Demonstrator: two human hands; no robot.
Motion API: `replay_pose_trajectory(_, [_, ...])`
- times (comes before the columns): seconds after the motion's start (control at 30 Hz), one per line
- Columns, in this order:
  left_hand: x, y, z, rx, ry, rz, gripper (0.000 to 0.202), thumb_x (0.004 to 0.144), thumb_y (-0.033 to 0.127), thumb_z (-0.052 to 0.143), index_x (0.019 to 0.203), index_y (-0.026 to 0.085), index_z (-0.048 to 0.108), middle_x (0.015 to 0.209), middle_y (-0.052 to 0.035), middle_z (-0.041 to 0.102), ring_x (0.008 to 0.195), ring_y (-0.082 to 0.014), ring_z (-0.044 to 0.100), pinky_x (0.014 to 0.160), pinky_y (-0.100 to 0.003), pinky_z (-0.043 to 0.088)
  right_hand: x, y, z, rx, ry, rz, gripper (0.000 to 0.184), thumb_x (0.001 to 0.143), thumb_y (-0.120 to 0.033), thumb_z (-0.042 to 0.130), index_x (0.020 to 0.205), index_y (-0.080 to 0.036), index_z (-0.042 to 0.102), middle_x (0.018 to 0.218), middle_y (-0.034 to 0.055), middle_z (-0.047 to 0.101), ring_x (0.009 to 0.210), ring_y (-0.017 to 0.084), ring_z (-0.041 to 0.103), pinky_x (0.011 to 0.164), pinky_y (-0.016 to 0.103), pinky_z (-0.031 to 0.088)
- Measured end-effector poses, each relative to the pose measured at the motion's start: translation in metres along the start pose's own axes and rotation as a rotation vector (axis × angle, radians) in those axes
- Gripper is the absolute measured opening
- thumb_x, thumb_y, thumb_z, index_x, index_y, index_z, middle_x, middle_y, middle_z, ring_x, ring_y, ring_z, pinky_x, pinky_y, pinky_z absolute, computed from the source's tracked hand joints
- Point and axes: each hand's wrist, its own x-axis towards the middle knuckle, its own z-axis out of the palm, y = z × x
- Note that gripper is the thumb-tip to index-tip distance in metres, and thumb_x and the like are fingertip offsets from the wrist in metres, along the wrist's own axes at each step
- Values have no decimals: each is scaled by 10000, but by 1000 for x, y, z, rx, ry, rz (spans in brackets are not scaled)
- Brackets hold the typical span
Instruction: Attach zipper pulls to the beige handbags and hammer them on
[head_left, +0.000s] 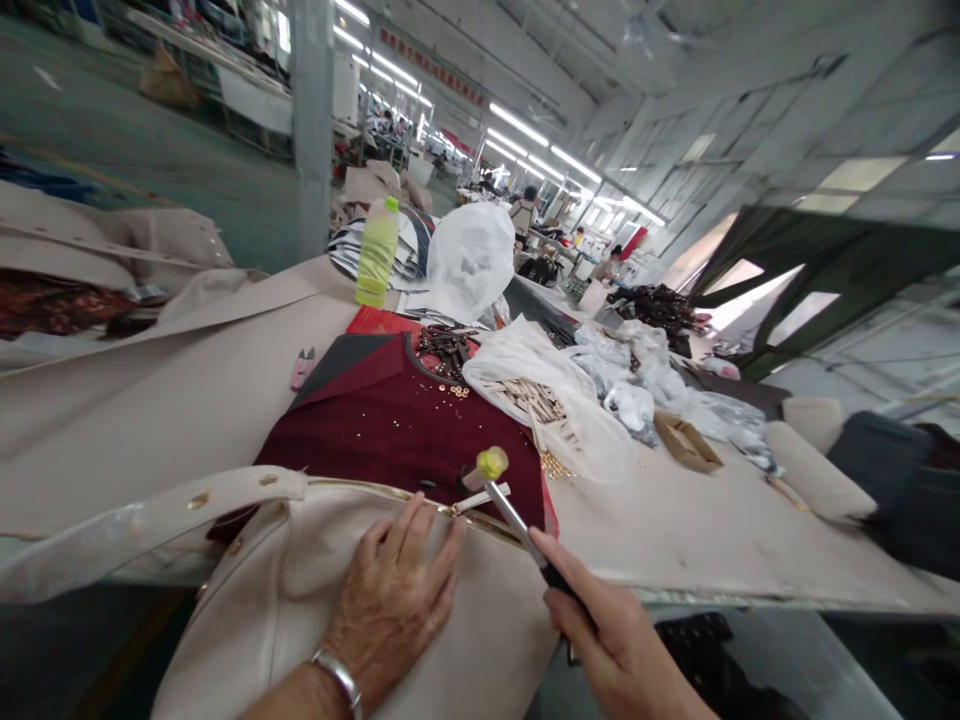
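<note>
A cream leather bag (315, 580) lies at the table's near edge, its strap (150, 530) with gold eyelets stretching left. My left hand (397, 585) rests flat on the bag just below its gold zipper, fingers somewhat spread, palm hidden. Close to those fingertips, a cream zipper pull (480, 499) lies across the zipper. My right hand (600, 610) is closed around the dark grip of a hammer (514, 515) with a metal shaft and a yellow-faced head. The hammer head is over the maroon cloth (360, 430), just beyond the zipper pull.
A white plastic bag (600, 430) spills cream strips and small gold parts. Dark brown pulls (446, 350) lie in a pile behind the cloth. A yellow-green bottle (377, 252), thread snips (302, 369) and a cardboard box (686, 440) stand or lie around. Other people are far back.
</note>
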Motion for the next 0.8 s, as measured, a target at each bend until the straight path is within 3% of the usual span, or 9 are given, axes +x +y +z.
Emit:
replay_pose_trajectory(0.07, [-1, -1, 1, -12, 32, 22, 331, 999, 372, 469, 1211, 263, 699, 1291, -164, 652, 1318, -305, 547, 1005, -452, 355, 5, -4, 2, -26, -95, -25, 499, 1022, -261, 427, 1509, -191, 506, 1435, 103, 589, 1317, 260, 569, 1132, 404, 433])
replay_pose_trajectory(0.2, [0, -1, -2, -29, 51, 31, 302, 1007, 348, 465, 1150, 236, 706, 1257, -174, 653, 1313, -310, 551, 999, -446, 360, 11, -17, -11, -63, -132, -18, 517, 1009, -200, 425, 1521, -224, 490, 1397, 79, 624, 1262, 241, 619, 1068, 358, 500])
replay_pose_trajectory(0.27, [0, -1, -3, -34, 53, 33, 299, 1012, 344, 460, 1150, 234, 702, 1244, -168, 653, 1306, -306, 555, 990, -440, 361, 8, -27, -24, -84, -62, -38, 500, 1020, -228, 450, 1518, -247, 497, 1406, 57, 616, 1278, 243, 607, 1066, 349, 504])
replay_pose_trajectory(0.33, [1, -2, -4, -35, 55, 42, 296, 1014, 337, 459, 1157, 236, 698, 1236, -158, 651, 1303, -310, 554, 986, -442, 360, 1, -34, -35, -93, 102, -65, 498, 1032, -286, 500, 1530, -296, 474, 1481, 14, 542, 1345, 252, 542, 1104, 359, 471])
replay_pose_trajectory(0.43, [0, -2, -3, -41, 54, 45, 287, 1008, 320, 476, 1183, 235, 686, 1253, -153, 637, 1312, -320, 540, 1000, -452, 359, -8, -35, -34, -80, 302, -48, 519, 1044, -331, 514, 1553, -342, 416, 1523, -21, 487, 1374, 256, 508, 1152, 396, 418])
replay_pose_trajectory(0.47, [0, -2, -3, -46, 51, 44, 283, 1006, 319, 483, 1186, 235, 684, 1261, -155, 630, 1315, -321, 535, 1007, -453, 360, -8, -32, -29, -76, 263, -38, 518, 1046, -323, 497, 1557, -322, 414, 1503, -3, 514, 1356, 254, 531, 1146, 394, 425])
replay_pose_trajectory(0.6, [0, -3, -4, -50, 60, 36, 243, 996, 303, 511, 1123, 226, 703, 1290, -177, 596, 1293, -316, 537, 1025, -445, 371, 1, -16, -1, -48, -160, -28, 544, 1006, -254, 445, 1545, -176, 454, 1423, 110, 595, 1296, 259, 590, 1088, 370, 484])
replay_pose_trajectory(0.7, [0, -3, -5, -49, 74, 41, 250, 1002, 303, 495, 1105, 219, 707, 1249, -165, 605, 1279, -314, 535, 1020, -434, 377, 2, -6, 5, 15, -153, 41, 526, 1005, -297, 446, 1517, -184, 499, 1286, 109, 685, 1082, 244, 690, 974, 353, 547])
replay_pose_trajectory(0.8, [1, -2, -5, -66, 80, 41, 257, 1006, 319, 489, 1115, 224, 701, 1204, -137, 627, 1286, -303, 527, 1023, -421, 373, -8, 9, -2, 152, 54, 156, 552, 1033, -447, 455, 1530, -208, 479, 861, 44, 712, 693, 190, 640, 691, 287, 562])
